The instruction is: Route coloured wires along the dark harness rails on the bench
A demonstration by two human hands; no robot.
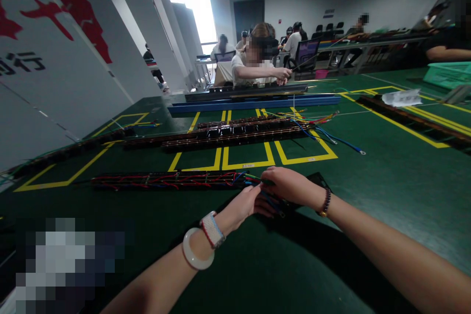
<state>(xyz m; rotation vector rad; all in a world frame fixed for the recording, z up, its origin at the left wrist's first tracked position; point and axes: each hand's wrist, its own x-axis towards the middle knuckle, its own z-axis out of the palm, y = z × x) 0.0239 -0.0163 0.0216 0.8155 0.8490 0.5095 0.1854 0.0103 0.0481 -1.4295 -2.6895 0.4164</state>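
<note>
In the head view, a long black wiring assembly (169, 181) with red and blue wires along it lies across the green table in front of me. My left hand (246, 202) is closed at its right end, thumb and fingers pinching the wires there. Close against it, my right hand (289, 185) is closed on a green wire (253, 177) of the same bundle. A blue wire (274, 205) with a ring terminal hangs out below my hands. Under and behind my right hand sits a dark flat piece (319, 182), mostly hidden.
More black wiring assemblies (235, 135) lie beyond, with loose blue and yellow wires at their right end. Behind them are blue channels (257, 103) and a seated person (253, 61) handling something thin. A green basket (447, 74) and a white paper (402, 97) are at right.
</note>
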